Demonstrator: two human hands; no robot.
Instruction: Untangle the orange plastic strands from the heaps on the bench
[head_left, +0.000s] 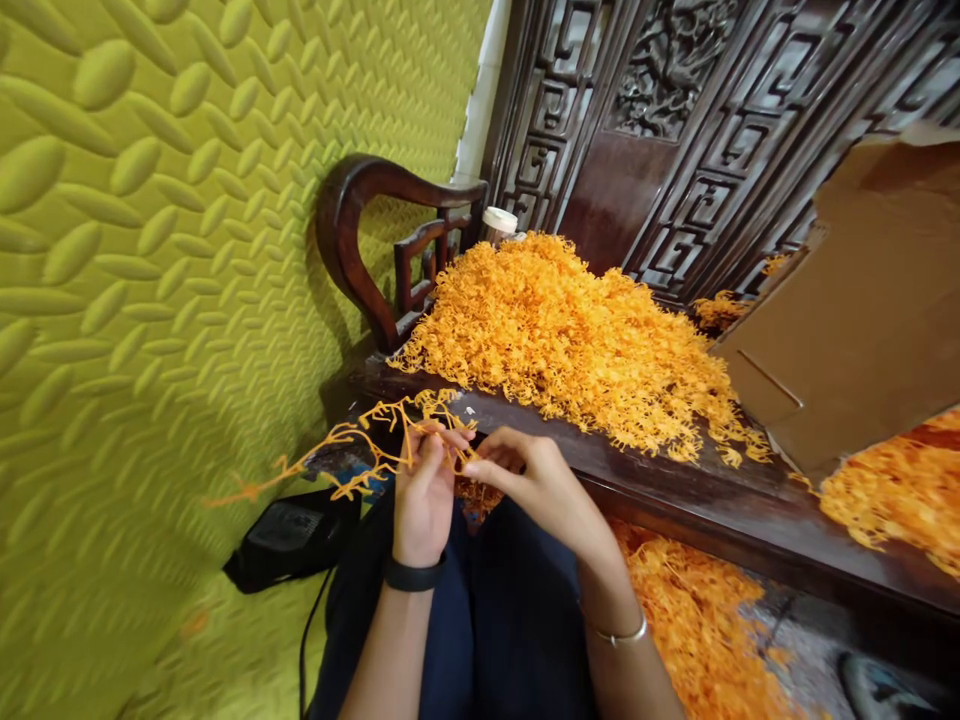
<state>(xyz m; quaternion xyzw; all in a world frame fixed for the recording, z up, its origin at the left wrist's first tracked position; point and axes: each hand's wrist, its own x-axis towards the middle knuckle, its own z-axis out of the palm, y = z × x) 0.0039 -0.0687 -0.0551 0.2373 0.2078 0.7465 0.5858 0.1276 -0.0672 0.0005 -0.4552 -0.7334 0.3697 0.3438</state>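
Observation:
My left hand (424,505), with a black band on its wrist, is closed on an orange branched plastic stem (346,434). The thin twigs of the stem stretch out to the left, and some rise above the fingers. Close beside it, my right hand (541,486) pinches with thumb and forefinger at the near end of the twigs; the exact piece between the fingertips is too small to make out. Just beyond both hands, a big heap of small orange plastic pieces (577,345) lies on a dark wooden bench (517,412).
A carved chair arm (360,190) and a white-lidded jar (499,222) stand behind the heap. Cardboard (847,300) leans at the right. More orange pieces (697,620) lie below the bench. A black object (292,535) with a cable rests by the padded yellow wall (187,250).

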